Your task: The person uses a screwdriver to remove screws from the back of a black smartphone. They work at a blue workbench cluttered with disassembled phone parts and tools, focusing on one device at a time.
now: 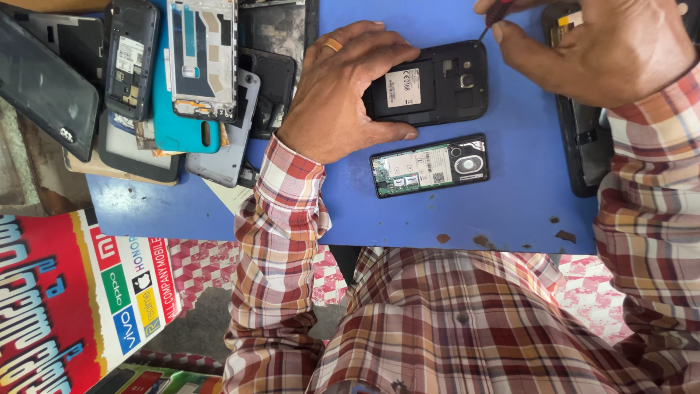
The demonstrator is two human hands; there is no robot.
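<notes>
Pinning the black phone (430, 91) flat on the blue table (510, 204), my left hand (343, 91) wraps its left end, thumb along the near edge and fingers over the far edge, a gold ring (332, 45) on one finger. The phone lies back-up with its cover off, a white label showing in the battery bay. My right hand (598, 47) is closed around a red-handled screwdriver (494, 16), its thin tip touching the phone's far right corner.

Just near of that phone lies a second opened phone (430, 164), its green circuit board bare, apart from both hands. To the right, partly under my right wrist, a dark phone body (580, 146) runs along the table edge. Far left, a heap of phone shells, frames and back covers (175, 80) crowds the table up to my left wrist, a teal case (175, 128) among them. Below the table on the left stands a red signboard (65, 306).
</notes>
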